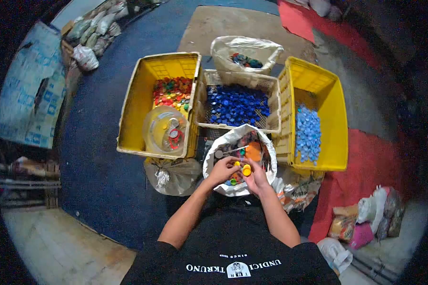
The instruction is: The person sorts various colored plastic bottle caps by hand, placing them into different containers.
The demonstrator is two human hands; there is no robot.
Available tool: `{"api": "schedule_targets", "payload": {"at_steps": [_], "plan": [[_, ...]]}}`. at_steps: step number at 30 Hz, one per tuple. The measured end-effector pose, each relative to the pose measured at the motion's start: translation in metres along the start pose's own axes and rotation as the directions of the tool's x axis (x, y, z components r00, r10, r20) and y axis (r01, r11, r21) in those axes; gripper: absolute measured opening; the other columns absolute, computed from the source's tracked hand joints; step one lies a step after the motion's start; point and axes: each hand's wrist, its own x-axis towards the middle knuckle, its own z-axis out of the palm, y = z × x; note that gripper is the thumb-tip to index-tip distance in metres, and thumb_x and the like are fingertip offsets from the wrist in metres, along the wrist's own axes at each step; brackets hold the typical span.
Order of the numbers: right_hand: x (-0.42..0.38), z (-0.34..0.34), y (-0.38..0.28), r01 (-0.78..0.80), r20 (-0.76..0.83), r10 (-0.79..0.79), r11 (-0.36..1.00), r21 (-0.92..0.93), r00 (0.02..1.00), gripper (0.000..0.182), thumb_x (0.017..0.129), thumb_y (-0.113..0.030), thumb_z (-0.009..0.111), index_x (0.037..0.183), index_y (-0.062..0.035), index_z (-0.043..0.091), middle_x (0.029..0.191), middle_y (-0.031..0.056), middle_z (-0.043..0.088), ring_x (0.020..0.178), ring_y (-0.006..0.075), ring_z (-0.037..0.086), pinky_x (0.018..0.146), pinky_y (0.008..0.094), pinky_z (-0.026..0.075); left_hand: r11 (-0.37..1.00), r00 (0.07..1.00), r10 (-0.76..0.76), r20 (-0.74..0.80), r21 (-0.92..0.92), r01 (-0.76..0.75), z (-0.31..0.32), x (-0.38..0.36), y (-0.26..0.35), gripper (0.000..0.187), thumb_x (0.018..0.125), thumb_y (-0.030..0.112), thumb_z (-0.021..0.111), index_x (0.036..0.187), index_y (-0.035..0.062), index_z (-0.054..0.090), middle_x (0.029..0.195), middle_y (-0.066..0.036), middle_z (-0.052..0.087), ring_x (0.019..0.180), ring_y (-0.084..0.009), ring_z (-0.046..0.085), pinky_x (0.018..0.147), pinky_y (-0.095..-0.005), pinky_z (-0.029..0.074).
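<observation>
My left hand (222, 171) pinches a yellow bottle cap (237, 164) at its fingertips. Close beside it, my right hand (257, 179) has a yellow bottle cap (247, 170) in its curled fingers. Both hands are over the mouth of an open white sack (213, 147). Inside the sack lie mixed plastic pieces, among them a large orange piece (253, 152), a green cap (233, 181) and a thin pale stick (236, 149). My hands cover part of the contents.
A yellow crate (127, 128) at left holds red and yellow caps plus a clear round container (153, 128). A white crate (277, 99) holds dark blue caps; the right yellow crate (335, 114) holds light blue ones. Another white sack (218, 50) stands behind. Bags (345, 223) sit at right.
</observation>
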Motion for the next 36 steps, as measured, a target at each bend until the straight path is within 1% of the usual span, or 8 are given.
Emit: {"api": "schedule_targets", "payload": {"at_steps": [7,15,17,22,25,27,32,36], "plan": [[0.023,0.023,0.037,-0.086,0.016,0.092,0.969,-0.232,0.996,0.024,0.09,-0.024,0.056,0.106,-0.0069,0.059,0.096,0.0064,0.064,0.075,0.0176,0.06,0.055,0.0281,0.045,0.338,0.868,-0.348,0.355,-0.816,0.47,-0.051,-0.026,-0.021,0.034,0.091,0.022,0.056,0.122,0.0088,0.055,0.109,-0.005,0.064,0.086,-0.0133,0.061,0.073,-0.023,0.052],[0.147,0.142,0.033,0.007,0.219,0.07,0.943,-0.331,0.973,0.029,0.095,-0.028,0.049,0.101,-0.0028,0.061,0.084,0.0109,0.062,0.078,0.0239,0.061,0.072,0.0344,0.052,0.434,0.964,-0.266,-0.015,-0.895,0.106,-0.134,0.052,0.013,0.017,0.091,0.02,0.056,0.097,0.0051,0.062,0.084,-0.005,0.065,0.071,-0.0152,0.06,0.069,-0.0272,0.053],[0.172,0.21,0.002,-0.008,0.479,0.078,0.989,-0.146,0.874,0.052,0.095,-0.042,0.048,0.127,-0.0018,0.047,0.112,0.0175,0.058,0.102,0.0303,0.058,0.09,0.0398,0.049,0.449,0.959,-0.082,-0.272,-0.869,-0.208,-0.188,0.082,0.037,0.027,0.094,0.025,0.051,0.111,0.0043,0.048,0.091,-0.009,0.059,0.07,-0.0207,0.056,0.068,-0.0315,0.051],[0.101,0.293,-0.031,0.166,0.18,-0.09,0.866,-0.472,0.98,0.086,0.092,-0.059,0.043,0.148,-0.0252,-0.012,0.155,0.0142,-0.007,0.142,0.0396,0.004,0.108,0.0583,0.025,0.732,0.722,-0.204,-0.661,-0.592,-0.336,-0.281,0.098,0.063,0.043,0.097,0.029,0.045,0.132,0.006,0.037,0.106,-0.01,0.054,0.075,-0.0231,0.056,0.066,-0.0361,0.051],[0.094,0.22,-0.025,0.342,0.292,-0.207,0.753,-0.562,0.934,0.079,0.092,-0.051,0.052,0.148,-0.0246,0.003,0.153,0.0137,0.001,0.14,0.0359,0.01,0.102,0.0599,0.032,0.782,0.802,-0.155,-0.576,-0.568,-0.257,-0.269,0.06,0.041,0.06,0.095,0.043,0.047,0.142,0.0074,0.035,0.138,-0.012,0.043,0.118,-0.024,0.048,0.086,-0.0367,0.044],[0.15,0.063,-0.016,0.623,0.568,-0.399,0.011,-0.782,0.72,0.069,0.093,-0.042,0.054,0.146,-0.0212,0.014,0.147,0.015,0.017,0.134,0.0314,0.027,0.095,0.0532,0.042,0.764,0.897,-0.167,-0.409,-0.629,-0.144,-0.237,0.04,-0.018,0.05,0.095,0.034,0.05,0.137,0.0067,0.042,0.116,-0.006,0.057,0.1,-0.0156,0.057,0.074,-0.0269,0.045],[0.02,-0.021,0.001,0.159,0.019,-0.456,0.272,-0.949,0.89,0.042,0.092,-0.02,0.055,0.128,-0.0023,0.043,0.121,0.0118,0.054,0.108,0.0222,0.055,0.086,0.0332,0.048,0.97,0.977,-0.213,-0.016,-0.121,0.21,-0.154,-0.007,-0.033,0.06,0.092,0.04,0.058,0.137,0.0043,0.04,0.112,-0.014,0.058,0.099,-0.0203,0.059,0.081,-0.0329,0.048],[-0.013,0.017,0.021,0.112,0.136,-0.129,-0.179,-0.977,0.982,0.029,0.086,-0.024,0.053,0.105,-0.0031,0.062,0.097,0.0199,0.064,0.094,0.0334,0.062,0.083,0.0398,0.049,0.897,0.989,-0.145,-0.012,0.421,0.137,-0.12,-0.007,-0.044,0.101,0.074,0.051,0.072,0.143,-0.0008,0.02,0.134,-0.03,0.038,0.123,-0.0397,0.042,0.103,-0.0436,0.036]]}}
